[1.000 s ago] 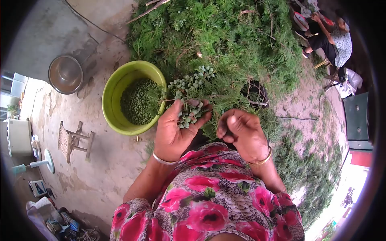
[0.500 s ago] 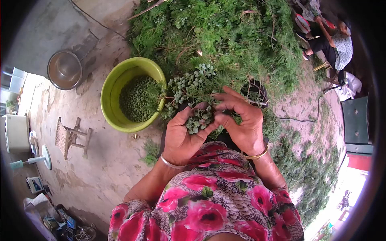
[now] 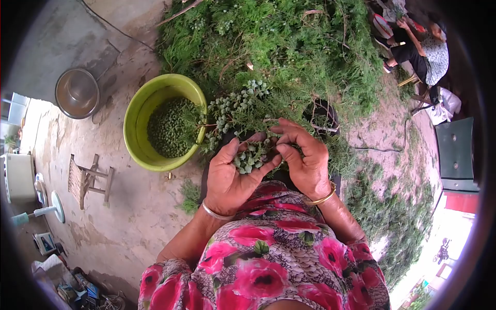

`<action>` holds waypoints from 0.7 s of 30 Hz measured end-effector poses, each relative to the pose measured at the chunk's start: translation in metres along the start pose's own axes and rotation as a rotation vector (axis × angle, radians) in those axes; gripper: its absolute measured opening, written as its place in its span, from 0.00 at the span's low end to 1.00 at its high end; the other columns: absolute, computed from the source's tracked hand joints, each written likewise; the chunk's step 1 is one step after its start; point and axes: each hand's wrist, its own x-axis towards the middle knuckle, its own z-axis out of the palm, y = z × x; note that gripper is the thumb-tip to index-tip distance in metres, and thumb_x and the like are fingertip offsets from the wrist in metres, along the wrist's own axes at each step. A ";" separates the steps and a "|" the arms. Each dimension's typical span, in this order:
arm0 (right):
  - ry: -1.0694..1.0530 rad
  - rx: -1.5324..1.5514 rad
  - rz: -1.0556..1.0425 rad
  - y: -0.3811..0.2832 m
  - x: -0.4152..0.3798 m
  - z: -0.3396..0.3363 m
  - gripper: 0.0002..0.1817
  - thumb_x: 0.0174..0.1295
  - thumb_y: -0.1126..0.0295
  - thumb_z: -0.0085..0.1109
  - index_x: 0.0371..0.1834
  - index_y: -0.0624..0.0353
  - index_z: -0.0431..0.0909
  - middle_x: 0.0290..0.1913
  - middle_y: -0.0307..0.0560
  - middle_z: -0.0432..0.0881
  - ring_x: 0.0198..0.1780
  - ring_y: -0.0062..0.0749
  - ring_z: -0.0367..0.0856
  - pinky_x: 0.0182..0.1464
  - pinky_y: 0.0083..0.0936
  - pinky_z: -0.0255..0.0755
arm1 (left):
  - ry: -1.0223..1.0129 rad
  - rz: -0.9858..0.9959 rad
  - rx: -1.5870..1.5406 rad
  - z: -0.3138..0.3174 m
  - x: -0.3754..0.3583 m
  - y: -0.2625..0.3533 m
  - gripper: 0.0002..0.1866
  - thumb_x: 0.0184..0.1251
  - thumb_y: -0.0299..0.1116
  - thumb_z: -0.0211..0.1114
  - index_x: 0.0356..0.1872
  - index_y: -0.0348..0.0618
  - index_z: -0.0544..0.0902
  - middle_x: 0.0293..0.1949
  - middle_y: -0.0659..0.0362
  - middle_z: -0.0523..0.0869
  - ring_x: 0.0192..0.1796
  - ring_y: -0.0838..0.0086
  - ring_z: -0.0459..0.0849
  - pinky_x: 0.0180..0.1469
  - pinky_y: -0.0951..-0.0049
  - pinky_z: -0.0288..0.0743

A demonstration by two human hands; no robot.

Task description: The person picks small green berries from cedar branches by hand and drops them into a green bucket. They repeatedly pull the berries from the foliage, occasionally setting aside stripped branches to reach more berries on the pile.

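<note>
My left hand (image 3: 230, 178) is cupped, palm up, around a handful of green conifer cones (image 3: 249, 159). Thumb and forefinger of my right hand (image 3: 307, 157) pinch together at the right edge of that handful; whatever lies between them is hidden. Just beyond my hands, a conifer branch (image 3: 227, 111) bears pale green cones and reaches toward the rim of a yellow-green tub (image 3: 135, 111). Inside the tub lie many loose green cones (image 3: 173, 132), with a leafy sprig over their right side.
A big heap of cut conifer branches (image 3: 268, 46) spreads ahead. On the left are a metal basin (image 3: 77, 93) and a small wooden stool (image 3: 90, 181). Another person (image 3: 434, 57) sits at the far right. More greenery (image 3: 387, 217) covers the floor at right.
The right hand's fingers have curled in closer to the handful of cones. My left hand keeps its cupped hold. The whole view has shifted slightly.
</note>
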 end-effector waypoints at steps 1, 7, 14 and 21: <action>0.030 -0.021 -0.025 -0.004 0.001 0.001 0.12 0.49 0.79 0.64 0.38 0.62 0.79 0.47 0.54 0.83 0.61 0.57 0.73 0.62 0.42 0.68 | -0.010 0.007 -0.007 -0.001 -0.001 0.000 0.22 0.71 0.39 0.55 0.55 0.30 0.74 0.55 0.46 0.79 0.60 0.56 0.76 0.64 0.48 0.69; -0.048 -0.283 -0.196 -0.008 0.008 0.008 0.13 0.48 0.75 0.66 0.39 0.59 0.81 0.48 0.53 0.83 0.61 0.57 0.73 0.63 0.43 0.67 | 0.014 -0.007 0.135 -0.003 -0.008 -0.003 0.20 0.74 0.40 0.51 0.55 0.33 0.72 0.54 0.51 0.78 0.57 0.62 0.78 0.62 0.53 0.73; -0.112 -0.042 -0.054 -0.005 0.008 0.008 0.05 0.49 0.78 0.65 0.30 0.62 0.81 0.39 0.51 0.86 0.52 0.48 0.81 0.62 0.41 0.68 | 0.019 0.038 0.466 0.005 -0.008 -0.007 0.14 0.77 0.34 0.47 0.56 0.38 0.71 0.50 0.56 0.77 0.56 0.69 0.77 0.63 0.54 0.74; -0.104 0.360 0.311 -0.013 0.016 -0.004 0.03 0.56 0.80 0.61 0.32 0.68 0.80 0.36 0.47 0.86 0.41 0.25 0.82 0.43 0.23 0.76 | 0.087 -0.056 0.263 0.003 -0.002 -0.009 0.17 0.75 0.34 0.50 0.59 0.39 0.71 0.52 0.54 0.80 0.56 0.65 0.79 0.63 0.52 0.72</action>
